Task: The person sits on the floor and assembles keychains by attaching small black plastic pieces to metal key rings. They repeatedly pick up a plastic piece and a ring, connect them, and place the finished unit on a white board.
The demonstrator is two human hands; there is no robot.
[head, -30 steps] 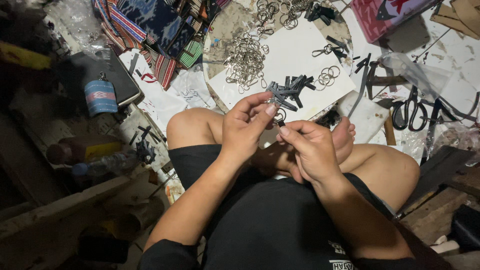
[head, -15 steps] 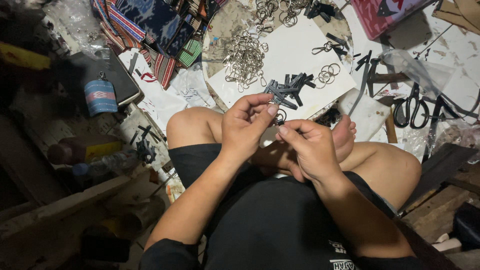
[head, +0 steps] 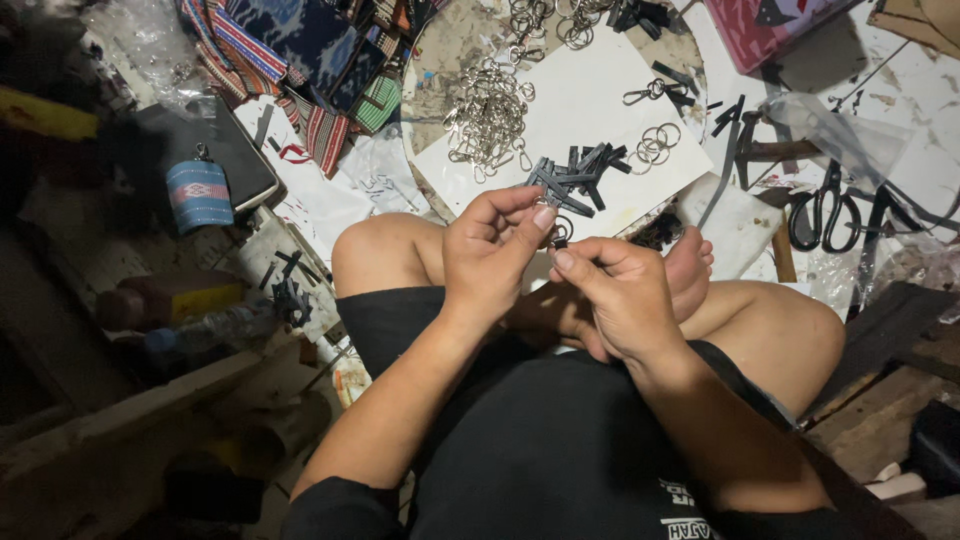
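I sit cross-legged on the floor. My left hand (head: 495, 250) and my right hand (head: 615, 295) meet above my lap and pinch a small dark strip with a metal ring (head: 560, 235) between their fingertips. Just beyond them, on a white sheet (head: 580, 90), lies a pile of short dark strips (head: 578, 178). A heap of metal clasps (head: 488, 125) and a few loose key rings (head: 655, 142) rest on the same sheet.
Black scissors (head: 820, 210) lie at the right near a clear plastic bag (head: 830, 130). Striped woven cloth (head: 300, 60) is piled at the top left. A small striped pouch (head: 198, 192) sits on a dark flat object. Wooden boards border both sides.
Both hands stay together over my lap. The fingers shift slightly on the small strip and ring; nothing else has moved.
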